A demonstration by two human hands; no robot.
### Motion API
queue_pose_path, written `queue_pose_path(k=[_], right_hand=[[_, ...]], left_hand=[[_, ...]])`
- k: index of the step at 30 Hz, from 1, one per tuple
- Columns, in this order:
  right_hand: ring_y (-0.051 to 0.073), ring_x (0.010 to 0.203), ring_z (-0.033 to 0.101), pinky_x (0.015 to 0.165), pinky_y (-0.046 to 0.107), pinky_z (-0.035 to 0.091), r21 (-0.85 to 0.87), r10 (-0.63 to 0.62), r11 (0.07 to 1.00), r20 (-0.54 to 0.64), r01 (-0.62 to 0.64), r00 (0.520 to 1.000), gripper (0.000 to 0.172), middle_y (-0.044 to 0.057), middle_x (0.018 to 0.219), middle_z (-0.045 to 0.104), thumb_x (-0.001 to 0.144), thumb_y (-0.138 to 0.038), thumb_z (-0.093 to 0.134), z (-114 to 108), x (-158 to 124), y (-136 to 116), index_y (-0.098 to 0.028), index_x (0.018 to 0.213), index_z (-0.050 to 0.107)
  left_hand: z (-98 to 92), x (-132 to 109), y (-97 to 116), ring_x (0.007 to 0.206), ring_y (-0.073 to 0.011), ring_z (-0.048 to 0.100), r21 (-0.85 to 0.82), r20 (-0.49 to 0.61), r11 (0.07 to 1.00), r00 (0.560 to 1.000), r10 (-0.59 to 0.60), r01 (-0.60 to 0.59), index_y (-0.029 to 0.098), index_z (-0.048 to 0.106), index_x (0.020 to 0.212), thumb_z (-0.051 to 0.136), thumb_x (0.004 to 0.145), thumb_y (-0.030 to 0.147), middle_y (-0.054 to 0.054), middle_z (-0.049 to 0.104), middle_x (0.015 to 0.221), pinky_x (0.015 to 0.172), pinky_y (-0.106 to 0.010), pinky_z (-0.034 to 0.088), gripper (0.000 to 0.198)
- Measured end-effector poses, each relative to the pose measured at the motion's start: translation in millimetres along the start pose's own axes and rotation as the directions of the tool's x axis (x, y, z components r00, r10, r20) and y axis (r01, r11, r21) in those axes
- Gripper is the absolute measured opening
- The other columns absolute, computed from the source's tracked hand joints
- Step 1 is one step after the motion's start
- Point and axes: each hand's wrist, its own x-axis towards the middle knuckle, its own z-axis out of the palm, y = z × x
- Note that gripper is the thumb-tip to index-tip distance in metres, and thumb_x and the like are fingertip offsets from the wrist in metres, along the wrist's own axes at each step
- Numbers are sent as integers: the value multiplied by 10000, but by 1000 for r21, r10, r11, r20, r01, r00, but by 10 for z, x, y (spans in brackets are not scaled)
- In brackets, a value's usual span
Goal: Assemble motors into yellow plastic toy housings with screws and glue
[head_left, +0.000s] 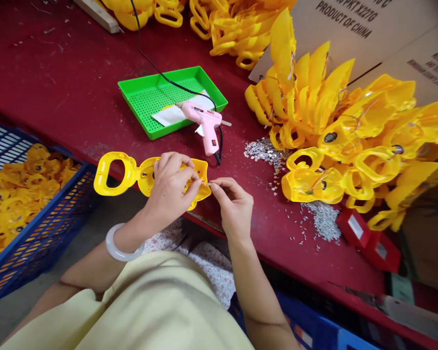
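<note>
Showing a yellow shell (146, 178) straddling the near edge of a red table (58, 97); covering it w/ the L hand (171, 182), fingers half-curled, actual hold unclear, & pinching a tiny item (208, 183), too small to ID, at its R end w/ the R hand (236, 204), thumb & index nearly closed. Also showing, just beyond, a pink glue gun (203, 124) overlapping a green tray (146, 104); to R, stacked yellow parts (354, 129) nr small silvery bits (324, 221); to L, a blue crate (32, 248) holding more.
</note>
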Motion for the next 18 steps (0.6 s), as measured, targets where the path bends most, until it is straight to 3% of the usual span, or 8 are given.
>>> queue_pose_path(k=[7,18], right_hand=[[141,774,641,739,276,538,60,114,992,-8,-113,993,149,4,817,693,790,-356,723,40,5,27,-211,814,696],[123,710,627,681,247,529,94,160,982,17,-161,987,166,-10,770,696,774,-372,745,44,34,7,-215,793,699]], left_hand=[[-15,14,16,1010,-251,518,-1,6,1000,1000,-14,14,171,606,755,594,865,159,-71,619,987,886,-452,444,112],[2,23,5,976,-247,523,12,-10,1000,1000,-26,26,177,591,728,582,859,154,-66,616,951,861,-449,455,133]])
